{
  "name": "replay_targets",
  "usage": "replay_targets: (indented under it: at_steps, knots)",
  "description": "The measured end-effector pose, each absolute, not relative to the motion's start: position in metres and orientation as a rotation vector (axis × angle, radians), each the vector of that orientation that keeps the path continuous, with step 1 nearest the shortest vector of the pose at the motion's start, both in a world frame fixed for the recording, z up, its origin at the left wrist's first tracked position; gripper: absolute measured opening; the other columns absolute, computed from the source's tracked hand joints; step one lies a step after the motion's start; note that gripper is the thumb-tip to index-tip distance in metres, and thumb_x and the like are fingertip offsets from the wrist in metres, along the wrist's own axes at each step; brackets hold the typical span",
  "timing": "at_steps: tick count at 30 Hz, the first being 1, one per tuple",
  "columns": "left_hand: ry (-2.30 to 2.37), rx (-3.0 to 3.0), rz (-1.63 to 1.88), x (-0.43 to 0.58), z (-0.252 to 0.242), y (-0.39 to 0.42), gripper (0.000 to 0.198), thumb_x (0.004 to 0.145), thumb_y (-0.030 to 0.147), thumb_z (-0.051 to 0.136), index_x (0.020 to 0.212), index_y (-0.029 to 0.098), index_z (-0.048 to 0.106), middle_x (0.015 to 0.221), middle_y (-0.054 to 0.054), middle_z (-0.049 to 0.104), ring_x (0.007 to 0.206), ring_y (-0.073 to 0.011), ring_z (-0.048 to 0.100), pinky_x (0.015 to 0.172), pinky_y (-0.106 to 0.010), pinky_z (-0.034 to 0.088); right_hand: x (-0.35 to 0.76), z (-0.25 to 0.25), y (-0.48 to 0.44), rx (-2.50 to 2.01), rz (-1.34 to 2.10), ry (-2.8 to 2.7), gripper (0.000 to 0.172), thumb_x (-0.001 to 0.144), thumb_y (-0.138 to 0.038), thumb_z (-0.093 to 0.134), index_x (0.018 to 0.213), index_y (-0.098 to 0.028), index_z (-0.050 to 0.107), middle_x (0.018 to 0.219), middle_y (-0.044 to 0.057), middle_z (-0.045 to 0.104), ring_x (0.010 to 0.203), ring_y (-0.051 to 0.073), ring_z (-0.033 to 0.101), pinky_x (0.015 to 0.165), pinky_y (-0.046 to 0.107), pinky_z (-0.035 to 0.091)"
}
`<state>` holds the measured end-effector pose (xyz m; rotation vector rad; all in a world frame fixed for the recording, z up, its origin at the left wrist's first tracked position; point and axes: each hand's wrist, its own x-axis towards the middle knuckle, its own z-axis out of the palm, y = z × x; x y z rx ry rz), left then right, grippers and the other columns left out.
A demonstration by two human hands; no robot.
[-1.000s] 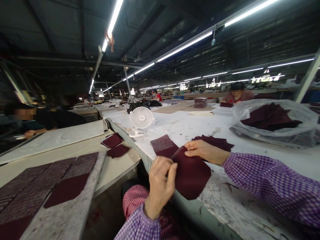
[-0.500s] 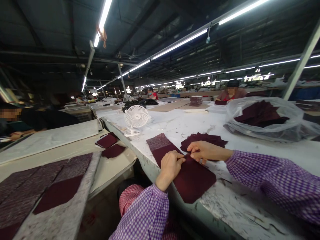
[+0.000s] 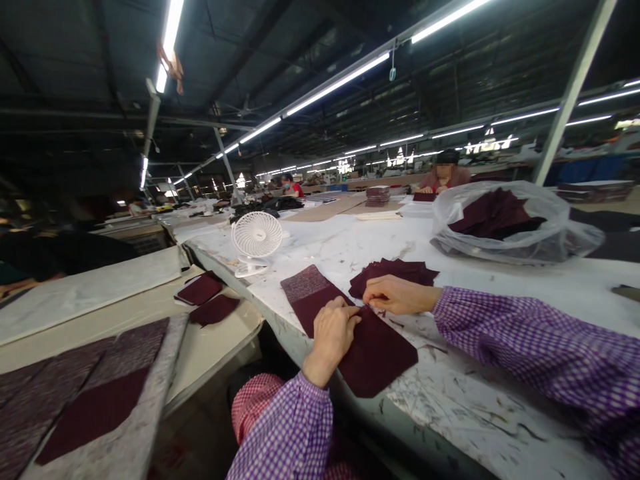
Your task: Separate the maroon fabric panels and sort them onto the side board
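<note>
A maroon fabric piece (image 3: 381,353) with angled corners lies on the white table, its near end reaching over the front edge. My left hand (image 3: 334,333) is closed at its upper left edge, thumb and forefinger pinched on the cloth. Just right of it, my right hand (image 3: 400,295) pinches at the top edge of the same piece; its fingertips are partly hidden. Beyond my left hand lies a second maroon piece with a speckled end panel (image 3: 306,283). A fanned pile of maroon pieces (image 3: 390,270) sits behind my right hand.
A small white fan (image 3: 257,235) stands at the table's left edge. Farther right is a clear plastic bag (image 3: 550,243) of maroon cloth. On the lower left surface lie joined speckled panels (image 3: 95,373) and small maroon pieces (image 3: 214,311). A co-worker (image 3: 444,175) sits across the table.
My view has turned slightly to the right, so everything sits farther left. My right hand's fingers have drawn together into a tighter pinch at the fabric's edge. The left hand keeps its hold.
</note>
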<state>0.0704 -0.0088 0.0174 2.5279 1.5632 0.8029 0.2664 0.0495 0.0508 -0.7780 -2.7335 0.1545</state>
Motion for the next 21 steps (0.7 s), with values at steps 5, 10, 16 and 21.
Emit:
replay_targets:
  at_steps: [5, 10, 16, 21]
  knots:
    - [1.571, 2.511, 0.797, 0.071, 0.018, -0.010, 0.016, 0.086, 0.025, 0.054, 0.089, 0.024, 0.070, 0.084, -0.002, 0.058, 0.083, -0.0153, 0.055, 0.072, -0.025, 0.040, 0.262, 0.050, 0.048, -0.768, 0.115, -2.743, 0.014, 0.080, -0.014, 0.049, 0.080, -0.014, 0.063, 0.079, 0.004, 0.058, 0.069, 0.013, 0.053, 0.066, 0.026, 0.040]
    - [1.502, 2.450, 0.861, 0.067, 0.015, -0.007, 0.020, 0.085, 0.024, 0.053, 0.096, 0.025, 0.070, 0.085, -0.002, 0.060, 0.085, -0.0155, 0.055, 0.074, -0.025, 0.041, 0.264, 0.043, 0.048, -0.765, -0.023, -2.760, 0.017, 0.085, -0.018, 0.045, 0.083, -0.014, 0.061, 0.082, 0.005, 0.057, 0.072, 0.014, 0.053, 0.067, 0.027, 0.040]
    - [1.468, 2.442, 0.897, 0.064, 0.010, -0.005, 0.026, 0.086, 0.015, 0.048, 0.095, 0.024, 0.071, 0.084, -0.002, 0.060, 0.083, -0.0150, 0.054, 0.074, -0.025, 0.042, 0.267, 0.039, 0.048, -0.677, -0.240, -2.820, 0.026, 0.093, -0.021, 0.036, 0.089, -0.015, 0.061, 0.084, 0.006, 0.055, 0.074, 0.015, 0.051, 0.069, 0.028, 0.040]
    - [1.474, 2.650, 0.792, 0.065, 0.013, -0.010, 0.031, 0.091, 0.018, 0.040, 0.094, 0.024, 0.070, 0.084, -0.003, 0.057, 0.083, -0.0161, 0.051, 0.075, -0.027, 0.040, 0.268, 0.035, 0.043, -0.580, -0.611, -2.941, 0.031, 0.095, -0.018, 0.031, 0.087, -0.014, 0.061, 0.087, 0.008, 0.057, 0.078, 0.017, 0.047, 0.069, 0.030, 0.040]
